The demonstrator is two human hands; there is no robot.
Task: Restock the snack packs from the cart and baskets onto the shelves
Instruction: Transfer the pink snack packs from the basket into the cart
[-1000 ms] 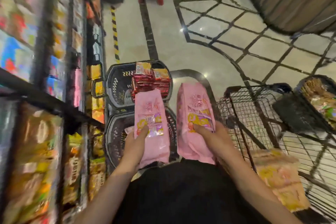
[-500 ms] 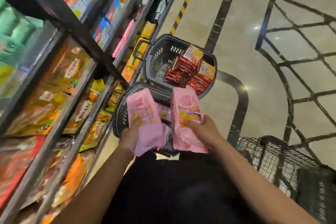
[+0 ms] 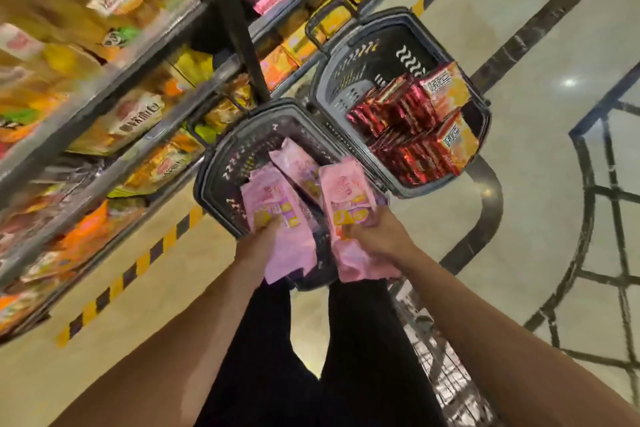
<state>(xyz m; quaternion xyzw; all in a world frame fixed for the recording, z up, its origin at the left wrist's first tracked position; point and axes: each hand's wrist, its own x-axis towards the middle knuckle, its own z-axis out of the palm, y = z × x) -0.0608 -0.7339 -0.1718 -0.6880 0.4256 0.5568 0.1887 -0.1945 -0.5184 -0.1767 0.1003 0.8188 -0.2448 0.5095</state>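
Observation:
My left hand point(image 3: 258, 246) grips a pink snack pack point(image 3: 277, 215) by its lower half. A second pink snack pack point(image 3: 348, 211) is held the same way in my right hand point(image 3: 375, 239). Both packs hover over the near grey basket point(image 3: 207, 180), where another pink pack point(image 3: 294, 159) lies inside. Beyond it stands a second grey basket point(image 3: 346, 80) stacked with red and orange snack packs point(image 3: 415, 125). The shelves point(image 3: 104, 80) on the left are packed with orange and yellow bags.
A black upright post point(image 3: 235, 28) of the shelving rises between me and the baskets. Yellow-black hazard tape point(image 3: 138, 263) runs along the floor by the shelf base. A wire cart edge point(image 3: 426, 357) shows under my right arm. Polished tiled floor point(image 3: 536, 184) lies to the right.
The view has swung left and tilted toward the shelves; the cart has slid almost out of view. Both hands still hold their pink packs, now lower over the near basket.

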